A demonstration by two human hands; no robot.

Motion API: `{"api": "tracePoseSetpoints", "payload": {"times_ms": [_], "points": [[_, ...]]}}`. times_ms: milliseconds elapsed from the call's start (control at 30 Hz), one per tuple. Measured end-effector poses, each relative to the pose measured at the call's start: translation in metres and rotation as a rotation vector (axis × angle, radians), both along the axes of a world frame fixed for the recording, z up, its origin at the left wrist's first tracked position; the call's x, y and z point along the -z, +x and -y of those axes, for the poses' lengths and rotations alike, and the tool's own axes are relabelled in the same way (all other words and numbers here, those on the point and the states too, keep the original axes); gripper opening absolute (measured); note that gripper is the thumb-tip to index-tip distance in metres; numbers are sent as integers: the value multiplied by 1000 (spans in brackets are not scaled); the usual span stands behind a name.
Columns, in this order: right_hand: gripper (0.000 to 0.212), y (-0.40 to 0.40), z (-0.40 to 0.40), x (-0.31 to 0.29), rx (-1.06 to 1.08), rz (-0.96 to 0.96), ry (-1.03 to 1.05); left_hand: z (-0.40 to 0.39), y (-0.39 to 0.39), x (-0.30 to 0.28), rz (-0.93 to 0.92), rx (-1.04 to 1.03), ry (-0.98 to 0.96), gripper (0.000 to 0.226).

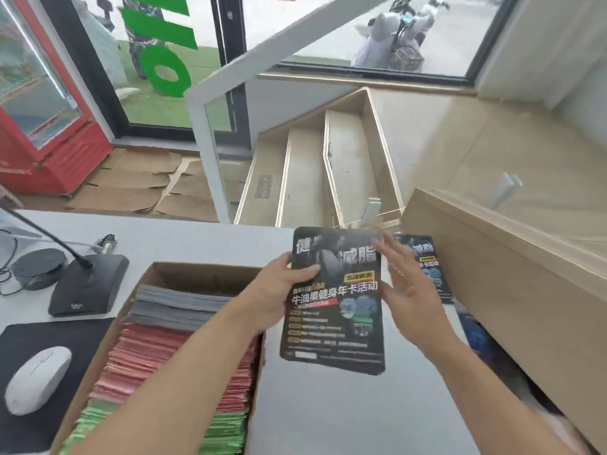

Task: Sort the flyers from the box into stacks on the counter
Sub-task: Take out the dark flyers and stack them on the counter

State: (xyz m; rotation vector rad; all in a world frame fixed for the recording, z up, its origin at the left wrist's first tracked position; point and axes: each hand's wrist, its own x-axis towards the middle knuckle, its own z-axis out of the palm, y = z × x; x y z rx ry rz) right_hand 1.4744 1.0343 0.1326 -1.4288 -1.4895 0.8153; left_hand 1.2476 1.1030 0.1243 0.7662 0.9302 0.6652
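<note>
My left hand [279, 293] grips a black flyer [335, 310] by its left edge, thumb on the front, holding it above the white counter [322, 412]. My right hand [407, 287] is open with straight fingers at the flyer's right edge. Behind that hand a stack of the same black flyers [430, 270] lies on the counter by the wooden ledge. The cardboard box [184, 270] at the lower left holds grey, pink and green flyers [147, 353] standing on edge; my left forearm crosses over it.
A black microphone base [85, 290] and a round black puck [39, 267] stand left of the box. A white mouse [36, 379] rests on a black pad [49, 336]. A wooden ledge with a glass panel [512, 264] bounds the counter on the right. Stairs [315, 172] descend beyond the counter.
</note>
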Motion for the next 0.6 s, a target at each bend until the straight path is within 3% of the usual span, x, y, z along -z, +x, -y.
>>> {"api": "tracePoseSetpoints", "payload": {"times_ms": [67,100,133,200,333,500,600], "points": [[46,6,3,8,179,-558,-300,5,26,11,-63,-108,139,37],[38,8,6,9,249,-700,-355,11,37,13,-99,-117,200,37],[31,9,8,10,296,-712,-371,16,47,18,-134,-109,252,37],[35,14,8,16,368,-736,-359,25,63,26,-162,-120,300,36],[35,20,6,18,315,-918,-303,41,82,32,-136,-182,286,31],[65,17,11,36,346,-755,-274,54,91,42,-214,-198,296,29],[60,16,15,40,363,-697,-261,65,93,44,-277,-219,342,26]]}}
